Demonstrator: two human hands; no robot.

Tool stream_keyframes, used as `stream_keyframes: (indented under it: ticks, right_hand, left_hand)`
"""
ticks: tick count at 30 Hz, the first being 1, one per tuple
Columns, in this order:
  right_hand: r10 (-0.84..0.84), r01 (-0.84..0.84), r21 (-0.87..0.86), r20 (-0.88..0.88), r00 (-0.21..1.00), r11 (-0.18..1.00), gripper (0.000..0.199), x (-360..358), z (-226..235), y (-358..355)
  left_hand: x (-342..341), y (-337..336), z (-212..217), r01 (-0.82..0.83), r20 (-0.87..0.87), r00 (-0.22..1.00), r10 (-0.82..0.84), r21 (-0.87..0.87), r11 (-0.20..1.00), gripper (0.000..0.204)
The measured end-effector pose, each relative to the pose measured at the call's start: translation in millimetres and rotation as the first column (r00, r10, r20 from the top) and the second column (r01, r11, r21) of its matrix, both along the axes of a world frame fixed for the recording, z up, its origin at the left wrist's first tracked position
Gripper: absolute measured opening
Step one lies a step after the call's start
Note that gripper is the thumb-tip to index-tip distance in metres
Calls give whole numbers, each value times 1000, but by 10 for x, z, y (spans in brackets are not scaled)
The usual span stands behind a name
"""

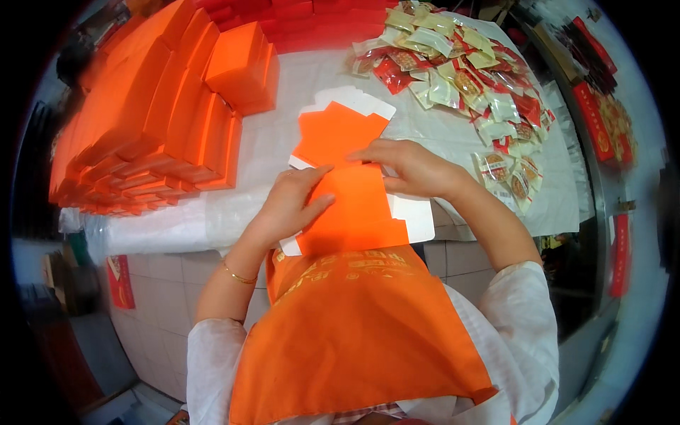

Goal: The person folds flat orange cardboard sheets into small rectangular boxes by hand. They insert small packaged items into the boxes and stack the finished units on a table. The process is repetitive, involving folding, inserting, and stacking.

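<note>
An unfolded orange cardboard box with white inner flaps lies before me at the table's front edge, its lower end reaching over my orange apron. My left hand grips its left side, thumb on the orange face. On the other side, my right hand holds the right edge near the middle crease, with fingers partly hidden by the card. The far end of the box spreads out in angled flaps on the white table cover.
Folded orange boxes stand in a tall stack on the left. Red boxes line the back. Small sealed food packets are heaped at the right rear, with a few packets closer by. Tiled floor shows below.
</note>
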State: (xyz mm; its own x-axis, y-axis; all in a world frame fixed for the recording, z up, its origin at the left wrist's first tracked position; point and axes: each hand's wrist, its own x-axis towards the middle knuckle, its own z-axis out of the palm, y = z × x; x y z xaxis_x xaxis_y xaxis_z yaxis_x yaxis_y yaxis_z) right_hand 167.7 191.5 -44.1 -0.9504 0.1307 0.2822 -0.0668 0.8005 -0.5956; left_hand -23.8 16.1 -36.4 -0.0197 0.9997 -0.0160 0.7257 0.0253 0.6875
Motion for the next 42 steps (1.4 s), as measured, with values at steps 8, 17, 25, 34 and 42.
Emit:
stream_keyframes:
  ticks: [8,17,25,34,42]
  right_hand:
    - [110,-110,313,19,994,943,26,-200,-174,125]
    - [250,-170,501,-96,963,849,9,-446,124,65]
    - [267,-183,615,-47,963,767,15,-456,333,116]
    - [-365,396,-3,-398,842,918,35,-305,368,287]
    - [-576,205,-814,-184,797,543,56,-569,-421,-460]
  left_hand:
    - [66,-176,38,40,-36,998,-43,-91,995,57]
    - [-297,222,-209,413,722,690,40,-439,798,60]
    - [-92,395,-189,404,603,793,-82,-420,813,57]
    - [-300,116,-166,-224,524,821,226,-69,972,40]
    - [237,352,-304,-605,416,767,487,217,766,48]
